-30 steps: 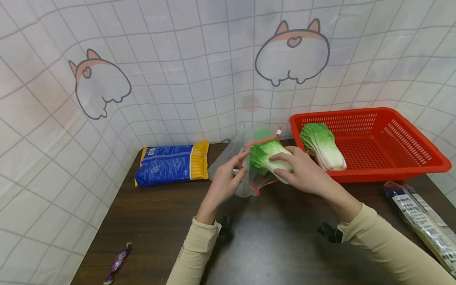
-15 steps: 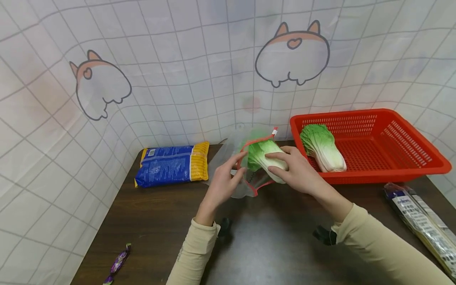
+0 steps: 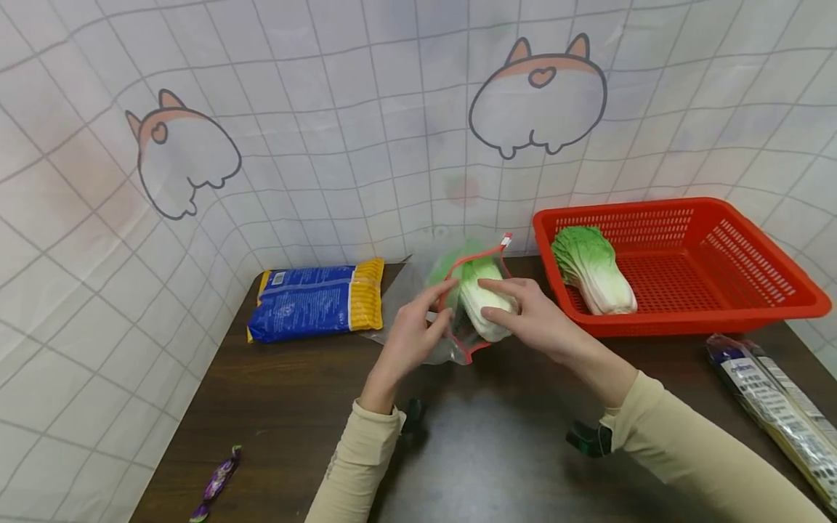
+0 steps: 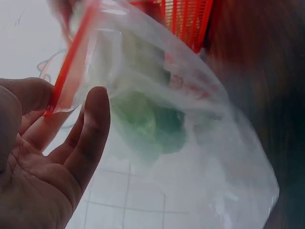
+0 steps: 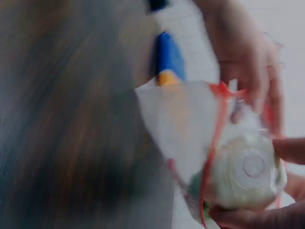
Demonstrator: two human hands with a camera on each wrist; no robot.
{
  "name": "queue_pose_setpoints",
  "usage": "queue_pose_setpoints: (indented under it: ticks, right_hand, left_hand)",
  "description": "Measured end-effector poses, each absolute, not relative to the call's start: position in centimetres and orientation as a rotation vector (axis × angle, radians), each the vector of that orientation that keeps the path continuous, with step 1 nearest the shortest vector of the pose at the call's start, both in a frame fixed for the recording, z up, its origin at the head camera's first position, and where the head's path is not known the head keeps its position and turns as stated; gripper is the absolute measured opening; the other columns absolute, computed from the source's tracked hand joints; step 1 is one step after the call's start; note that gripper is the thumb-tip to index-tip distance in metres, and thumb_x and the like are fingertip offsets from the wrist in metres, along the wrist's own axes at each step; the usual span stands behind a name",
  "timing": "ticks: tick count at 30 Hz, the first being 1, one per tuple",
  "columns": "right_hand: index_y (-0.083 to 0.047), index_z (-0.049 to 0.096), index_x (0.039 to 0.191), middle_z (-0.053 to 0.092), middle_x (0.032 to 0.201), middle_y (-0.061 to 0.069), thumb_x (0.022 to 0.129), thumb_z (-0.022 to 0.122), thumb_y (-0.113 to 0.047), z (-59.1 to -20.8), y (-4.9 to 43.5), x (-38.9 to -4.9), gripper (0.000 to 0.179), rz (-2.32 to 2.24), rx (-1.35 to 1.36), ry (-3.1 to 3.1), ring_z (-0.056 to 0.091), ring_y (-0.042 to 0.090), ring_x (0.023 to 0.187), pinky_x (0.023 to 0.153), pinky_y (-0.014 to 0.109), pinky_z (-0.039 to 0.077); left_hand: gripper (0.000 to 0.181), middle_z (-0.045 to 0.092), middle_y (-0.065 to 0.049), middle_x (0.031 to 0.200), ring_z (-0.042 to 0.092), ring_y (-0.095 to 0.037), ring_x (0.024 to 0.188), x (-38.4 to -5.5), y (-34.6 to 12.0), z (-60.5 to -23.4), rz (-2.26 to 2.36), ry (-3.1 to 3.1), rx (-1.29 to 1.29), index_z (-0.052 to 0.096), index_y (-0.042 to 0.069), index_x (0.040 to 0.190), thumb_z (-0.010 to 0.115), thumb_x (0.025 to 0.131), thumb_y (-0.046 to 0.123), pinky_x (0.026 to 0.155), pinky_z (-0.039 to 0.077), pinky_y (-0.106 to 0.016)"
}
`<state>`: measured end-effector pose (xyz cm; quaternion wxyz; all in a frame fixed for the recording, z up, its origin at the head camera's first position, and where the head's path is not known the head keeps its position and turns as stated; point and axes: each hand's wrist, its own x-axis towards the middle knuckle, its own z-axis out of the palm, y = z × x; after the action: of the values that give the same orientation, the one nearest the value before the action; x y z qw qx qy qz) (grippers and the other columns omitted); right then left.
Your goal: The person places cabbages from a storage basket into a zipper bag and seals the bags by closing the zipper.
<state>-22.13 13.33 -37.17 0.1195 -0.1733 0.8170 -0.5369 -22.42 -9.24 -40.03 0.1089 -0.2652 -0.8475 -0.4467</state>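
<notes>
A clear zip bag with a red-trimmed mouth is spread near the middle of the table. My left hand holds that mouth by its edge; in the left wrist view the fingers lie at the red strip. My right hand grips a napa cabbage near its white base, thumb and fingers on either side. The cabbage's green leafy end is inside the bag, seen hazily through the plastic, while the round base faces out of the opening.
At right stands a red basket with another napa cabbage in it. A long clear-wrapped packet lies before it. A blue and yellow pack is at back left, a purple wrapped candy at front left.
My right hand has moved left, pushing the cabbage deeper into the bag and turning its base more toward me. The left hand stays almost where it was at the bag's mouth.
</notes>
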Motion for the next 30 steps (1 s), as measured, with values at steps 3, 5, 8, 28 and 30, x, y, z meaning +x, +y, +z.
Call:
queue_pose_setpoints:
  ticks: [3,5,8,28,30]
  right_hand:
    - [-0.006,0.044,0.147,0.034,0.145,0.025,0.098,0.061,-0.024,-37.7,12.6,-22.2,0.055,-1.57,-0.519,2.47,0.032,0.041,0.133,0.099,0.057,0.04]
    - [-0.004,0.044,0.147,0.035,0.144,0.027,0.097,0.061,-0.022,-38.0,12.0,-22.2,0.055,-1.578,-0.505,2.493,0.033,0.042,0.131,0.097,0.055,0.043]
    - [-0.003,0.043,0.147,0.031,0.142,0.031,0.097,0.061,-0.022,-38.3,11.3,-22.0,0.056,-1.455,-0.549,2.584,0.038,0.043,0.125,0.091,0.052,0.047]
    - [-0.001,0.048,0.138,0.052,0.119,0.011,0.102,0.053,-0.027,-36.5,16.1,-24.6,0.045,-1.971,-0.251,2.203,0.058,0.019,0.099,0.085,0.027,0.053]
    - [-0.001,0.046,0.139,0.051,0.119,0.011,0.102,0.052,-0.026,-37.0,16.3,-24.8,0.045,-1.975,-0.243,2.146,0.058,0.019,0.098,0.085,0.026,0.053]
  left_hand:
    - [0.043,0.065,-0.01,0.099,0.061,-0.017,0.062,-22.4,-9.1,-40.2,-1.34,-2.512,-0.808,0.052,0.011,0.141,0.057,0.098,0.008,0.056,0.051,-0.024]
    - [0.043,0.065,-0.01,0.098,0.06,-0.017,0.06,-22.4,-9.0,-40.3,-1.365,-2.514,-0.807,0.052,0.011,0.141,0.057,0.099,0.009,0.055,0.05,-0.024]
    - [0.043,0.066,-0.011,0.105,0.064,-0.016,0.069,-22.3,-9.0,-40.3,-1.416,-2.493,-0.798,0.053,0.012,0.141,0.057,0.098,0.008,0.058,0.053,-0.025]
    - [0.043,0.064,-0.005,0.128,0.065,-0.021,0.081,-22.5,-10.2,-39.2,-1.532,-2.339,-0.643,0.058,0.014,0.136,0.053,0.097,-0.002,0.044,0.041,-0.023]
    - [0.042,0.064,-0.01,0.126,0.064,-0.025,0.08,-22.4,-10.2,-39.1,-1.535,-2.338,-0.629,0.058,0.011,0.136,0.052,0.097,-0.003,0.045,0.042,-0.021]
